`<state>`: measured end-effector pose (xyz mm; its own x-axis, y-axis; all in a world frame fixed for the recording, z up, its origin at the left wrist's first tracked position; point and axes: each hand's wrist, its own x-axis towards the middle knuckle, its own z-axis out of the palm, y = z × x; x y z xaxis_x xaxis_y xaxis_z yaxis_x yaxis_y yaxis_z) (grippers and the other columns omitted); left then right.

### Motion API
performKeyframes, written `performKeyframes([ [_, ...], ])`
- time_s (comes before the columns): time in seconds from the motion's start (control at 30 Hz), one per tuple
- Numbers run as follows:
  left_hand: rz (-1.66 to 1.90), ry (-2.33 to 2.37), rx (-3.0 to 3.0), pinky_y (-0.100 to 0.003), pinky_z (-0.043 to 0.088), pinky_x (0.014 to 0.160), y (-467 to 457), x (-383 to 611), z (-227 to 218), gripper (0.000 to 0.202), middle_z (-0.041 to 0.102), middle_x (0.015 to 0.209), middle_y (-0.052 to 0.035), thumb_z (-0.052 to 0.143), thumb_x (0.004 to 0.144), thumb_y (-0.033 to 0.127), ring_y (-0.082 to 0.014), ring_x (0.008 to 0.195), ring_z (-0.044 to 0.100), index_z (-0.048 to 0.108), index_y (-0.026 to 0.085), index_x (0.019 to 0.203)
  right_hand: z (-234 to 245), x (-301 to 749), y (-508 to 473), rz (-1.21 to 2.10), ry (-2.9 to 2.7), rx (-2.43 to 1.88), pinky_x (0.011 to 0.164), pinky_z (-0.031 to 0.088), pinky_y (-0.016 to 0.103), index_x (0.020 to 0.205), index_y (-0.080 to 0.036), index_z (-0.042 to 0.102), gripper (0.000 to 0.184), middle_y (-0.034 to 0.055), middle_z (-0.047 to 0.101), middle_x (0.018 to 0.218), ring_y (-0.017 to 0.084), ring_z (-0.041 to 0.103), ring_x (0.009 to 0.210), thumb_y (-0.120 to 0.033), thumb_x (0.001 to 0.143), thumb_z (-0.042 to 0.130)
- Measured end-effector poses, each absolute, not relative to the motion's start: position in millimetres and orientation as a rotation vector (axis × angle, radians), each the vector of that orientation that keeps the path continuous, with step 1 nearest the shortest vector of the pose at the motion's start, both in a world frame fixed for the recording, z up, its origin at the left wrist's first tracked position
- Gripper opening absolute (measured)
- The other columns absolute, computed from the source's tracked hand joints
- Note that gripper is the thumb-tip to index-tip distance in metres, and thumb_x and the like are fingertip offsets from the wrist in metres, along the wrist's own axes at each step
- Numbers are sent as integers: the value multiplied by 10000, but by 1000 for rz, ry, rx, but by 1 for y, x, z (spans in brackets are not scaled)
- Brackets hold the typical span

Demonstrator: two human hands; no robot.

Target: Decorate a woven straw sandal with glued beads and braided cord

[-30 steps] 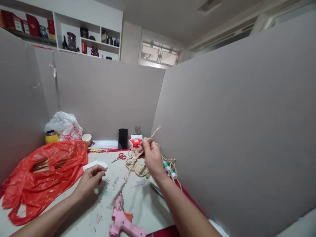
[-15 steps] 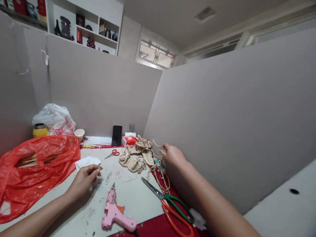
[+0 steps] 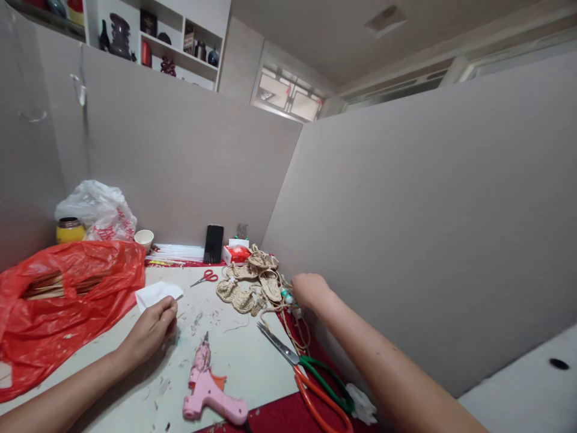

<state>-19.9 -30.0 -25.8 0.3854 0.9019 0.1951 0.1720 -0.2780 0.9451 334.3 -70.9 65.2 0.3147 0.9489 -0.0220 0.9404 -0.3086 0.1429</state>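
My left hand (image 3: 152,332) is closed in a pinch above the table, just in front of a folded white paper (image 3: 157,293); what its fingers hold, if anything, is hidden. To the right, my right hand (image 3: 311,290) is closed in a fist beside the grey panel, on a straw cord (image 3: 283,281) whose end is hidden by the fingers. Left of it lies a heap of braided straw pieces (image 3: 243,299), with loose cord trailing toward large scissors (image 3: 288,355) with green and orange handles. A pink glue gun (image 3: 210,388) rests on the table between my arms.
A red plastic bag (image 3: 103,270) with straw strips lies at left. Behind it are a yellow jar (image 3: 70,230), a white bag (image 3: 106,207) and a cup (image 3: 144,239). Small red scissors (image 3: 206,277), a phone (image 3: 214,243) and a red tissue box (image 3: 236,255) are farther back. Grey panels enclose the table.
My right hand has turned and lowered slightly, so the cord end that stuck up from its fingers no longer shows. My left hand has shifted slightly left and its fingers have curled further.
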Motion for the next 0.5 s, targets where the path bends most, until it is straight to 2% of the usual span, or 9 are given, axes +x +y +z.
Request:
performKeyframes([
  [0.13,943,882,1726,-253,359,540,-34,-18,-29,401,498,506,21,416,881,473,-121,489,431,455,202,589,86,293,-67,67,2141,2439,818,514,385,1046,-189,621,198,61,641,1088,182,627,921,-322,925,537],
  [0.2,925,874,1726,-245,353,520,-36,-17,-30,417,496,496,21,420,879,487,-110,468,415,453,197,581,84,259,-67,-39,2433,2366,789,512,364,1032,-184,639,218,49,684,993,170,645,858,-331,935,509],
  [0.27,920,868,1726,-235,345,505,-37,-16,-31,426,477,483,32,446,868,493,-98,453,400,442,194,565,73,224,-70,-240,2719,2207,723,509,265,1001,-209,678,232,18,725,894,140,663,766,-338,928,498],
  [0.33,924,860,1728,-226,337,492,-37,-16,-32,421,453,466,47,486,848,488,-90,440,392,429,194,553,56,193,-74,-446,2923,2025,679,505,217,1027,-211,688,233,10,741,888,130,672,740,-351,872,582],
  [0.4,929,852,1732,-218,326,475,-37,-15,-32,404,440,454,57,516,829,473,-87,430,391,428,193,551,40,173,-76,-564,3035,1935,663,501,218,1059,-187,684,271,36,746,904,146,675,753,-337,843,619],
  [0.5,934,852,1749,-209,315,461,-35,-16,-33,362,440,453,62,547,803,425,-85,434,394,437,190,550,25,160,-75,-635,3116,1859,624,476,230,937,-176,722,194,41,743,813,155,655,705,-297,856,593],
])
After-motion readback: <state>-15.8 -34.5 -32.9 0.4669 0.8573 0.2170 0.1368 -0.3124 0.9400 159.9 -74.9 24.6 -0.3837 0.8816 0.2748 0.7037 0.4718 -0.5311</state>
